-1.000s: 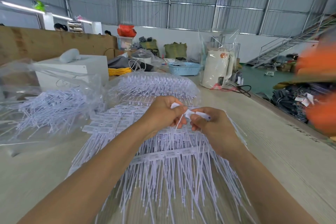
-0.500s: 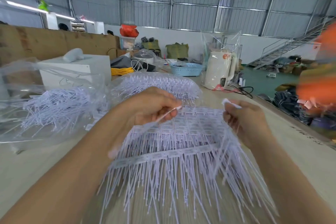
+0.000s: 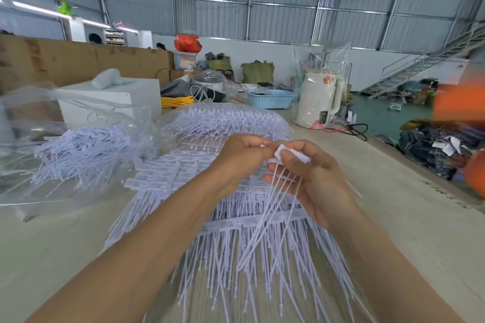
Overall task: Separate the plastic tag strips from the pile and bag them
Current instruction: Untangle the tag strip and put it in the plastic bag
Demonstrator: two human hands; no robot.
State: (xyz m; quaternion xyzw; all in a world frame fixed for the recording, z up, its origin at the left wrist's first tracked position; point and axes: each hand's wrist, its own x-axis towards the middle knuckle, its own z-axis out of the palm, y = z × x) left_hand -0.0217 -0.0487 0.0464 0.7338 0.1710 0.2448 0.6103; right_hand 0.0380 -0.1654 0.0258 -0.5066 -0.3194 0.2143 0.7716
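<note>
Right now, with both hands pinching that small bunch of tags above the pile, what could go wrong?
1. The tails of the bunch in the right hand hang down into the pile of tag strips; lifting could snag and drag neighbouring strips along.
2. The left hand grips only the white tag heads, so a pull may tear off some and leave a partial bunch.
3. The clear bag lies off to the left with its mouth slack; loose tails could miss it.

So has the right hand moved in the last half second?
Yes. The right hand has swung left, back toward the left hand, closing the gap above the pile of tag strips. Judged against the white kettle.
</note>
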